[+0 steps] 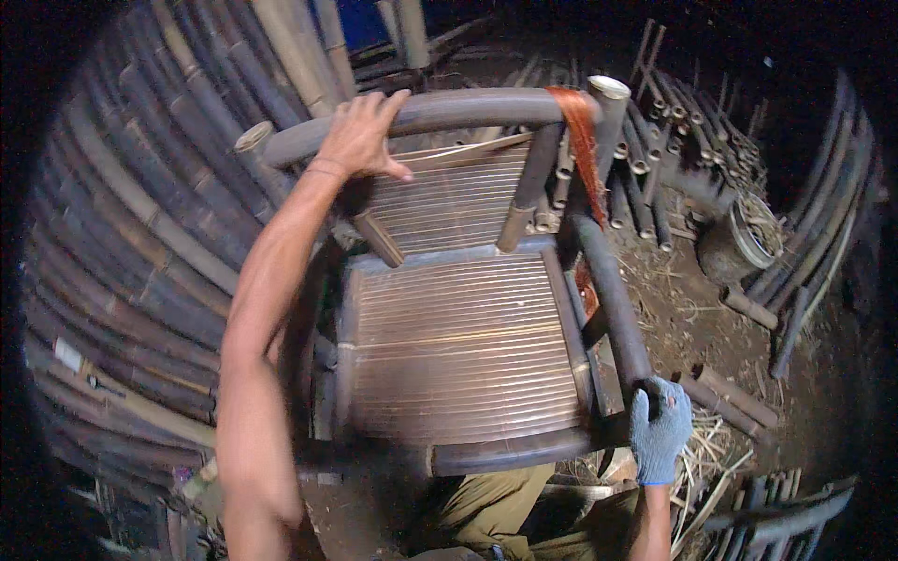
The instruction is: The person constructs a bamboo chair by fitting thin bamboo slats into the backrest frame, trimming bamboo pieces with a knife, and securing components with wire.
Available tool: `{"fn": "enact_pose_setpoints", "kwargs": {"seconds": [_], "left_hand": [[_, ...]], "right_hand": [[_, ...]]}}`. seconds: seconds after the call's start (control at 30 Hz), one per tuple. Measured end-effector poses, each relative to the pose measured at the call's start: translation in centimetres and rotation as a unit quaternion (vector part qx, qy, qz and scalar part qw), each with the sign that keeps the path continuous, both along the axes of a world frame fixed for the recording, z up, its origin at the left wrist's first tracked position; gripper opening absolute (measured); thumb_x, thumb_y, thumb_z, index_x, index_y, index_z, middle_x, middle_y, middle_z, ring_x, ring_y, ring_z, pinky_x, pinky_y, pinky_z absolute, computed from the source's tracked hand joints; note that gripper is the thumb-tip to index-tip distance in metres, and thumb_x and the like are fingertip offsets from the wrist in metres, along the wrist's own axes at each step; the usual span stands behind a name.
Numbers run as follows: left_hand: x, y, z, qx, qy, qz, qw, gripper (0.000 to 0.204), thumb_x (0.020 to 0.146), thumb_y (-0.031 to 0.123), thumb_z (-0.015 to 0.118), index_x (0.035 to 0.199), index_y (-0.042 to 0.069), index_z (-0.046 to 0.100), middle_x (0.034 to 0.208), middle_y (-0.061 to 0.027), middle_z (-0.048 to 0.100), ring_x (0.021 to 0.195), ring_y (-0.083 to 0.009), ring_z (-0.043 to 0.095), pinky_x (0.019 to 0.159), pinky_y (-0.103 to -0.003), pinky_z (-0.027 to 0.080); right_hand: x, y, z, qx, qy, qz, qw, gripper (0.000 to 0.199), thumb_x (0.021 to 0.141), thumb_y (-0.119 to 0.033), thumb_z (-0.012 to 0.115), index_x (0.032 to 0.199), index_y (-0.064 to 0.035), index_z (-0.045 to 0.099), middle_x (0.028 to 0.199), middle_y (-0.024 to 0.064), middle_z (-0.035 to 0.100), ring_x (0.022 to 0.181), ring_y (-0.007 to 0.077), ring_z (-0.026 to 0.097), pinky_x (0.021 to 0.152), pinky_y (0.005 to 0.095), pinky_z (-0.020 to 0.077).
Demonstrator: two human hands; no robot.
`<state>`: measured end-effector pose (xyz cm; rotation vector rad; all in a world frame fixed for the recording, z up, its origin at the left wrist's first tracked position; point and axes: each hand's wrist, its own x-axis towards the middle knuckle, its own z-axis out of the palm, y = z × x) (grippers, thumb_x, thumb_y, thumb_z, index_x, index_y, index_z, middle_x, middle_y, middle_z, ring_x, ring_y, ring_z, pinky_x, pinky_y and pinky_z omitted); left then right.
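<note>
A dark bamboo chair [458, 351] with a slatted seat and backrest fills the middle of the head view. Over its thick top rail [486, 107] lies my bare left hand [365, 137], fingers across the rail and thumb stretched below it. My right hand [661, 423], in a grey-blue knitted glove, closes round the front end of the right armrest [613, 294]. An orange-red strip of cloth [582, 140] is tied at the top right corner and hangs down by the back post. Part of the chair's left side is hidden behind my left arm.
Long bamboo poles [140, 196] stand in rows on the left. Cut bamboo tubes [673, 131] are piled at the back right, near a bucket [744, 238] of scraps. Loose tubes [734, 397] and shavings [706, 449] litter the dirt floor on the right.
</note>
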<state>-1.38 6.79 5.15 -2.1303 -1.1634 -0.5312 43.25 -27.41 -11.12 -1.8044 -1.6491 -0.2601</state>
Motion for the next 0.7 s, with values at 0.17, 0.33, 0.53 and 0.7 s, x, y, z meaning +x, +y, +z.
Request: {"fn": "enact_pose_setpoints", "kwargs": {"seconds": [0.17, 0.33, 0.53, 0.7], "left_hand": [[2.7, -0.4, 0.7, -0.055, 0.004, 0.053, 0.997, 0.128, 0.038, 0.067, 0.088, 0.146, 0.019, 0.04, 0.123, -0.0159, 0.053, 0.116, -0.0358, 0.052, 0.092, -0.05, 0.043], [2.6, -0.3, 0.5, -0.073, 0.006, 0.074, 0.995, 0.137, 0.038, 0.073, 0.084, 0.15, 0.013, 0.033, 0.133, -0.0186, 0.05, 0.123, -0.0381, 0.048, 0.096, -0.053, 0.041], [2.6, -0.5, -0.1, -0.039, -0.039, 0.043, 0.998, 0.129, 0.041, 0.077, 0.081, 0.144, 0.011, 0.041, 0.132, -0.0168, 0.052, 0.123, -0.035, 0.049, 0.097, -0.054, 0.039], [2.1, -0.2, 1.8, -0.102, -0.008, 0.071, 0.992, 0.126, 0.039, 0.075, 0.082, 0.14, 0.011, 0.044, 0.121, -0.0136, 0.055, 0.115, -0.0331, 0.053, 0.094, -0.053, 0.039]], "right_hand": [[0.0, -0.5, -0.1, -0.017, 0.0, -0.043, 0.999, 0.019, 0.085, -0.021, 0.066, 0.099, -0.007, 0.067, 0.096, 0.0138, 0.065, 0.09, 0.0347, 0.062, 0.081, 0.0433, 0.0492], [-0.5, -0.3, 0.0, -0.037, -0.029, -0.096, 0.994, 0.019, 0.088, -0.023, 0.063, 0.099, -0.0083, 0.067, 0.095, 0.0141, 0.065, 0.09, 0.0352, 0.062, 0.081, 0.0437, 0.0494], [-0.9, 0.0, 0.1, -0.037, -0.046, -0.115, 0.992, 0.015, 0.09, -0.02, 0.062, 0.098, -0.0073, 0.065, 0.096, 0.0145, 0.065, 0.091, 0.0352, 0.062, 0.082, 0.0427, 0.049], [-1.7, 0.0, 0.0, -0.04, -0.038, -0.129, 0.99, 0.016, 0.089, -0.02, 0.063, 0.097, -0.0071, 0.066, 0.095, 0.0144, 0.065, 0.092, 0.0347, 0.062, 0.083, 0.0432, 0.0493]]}}
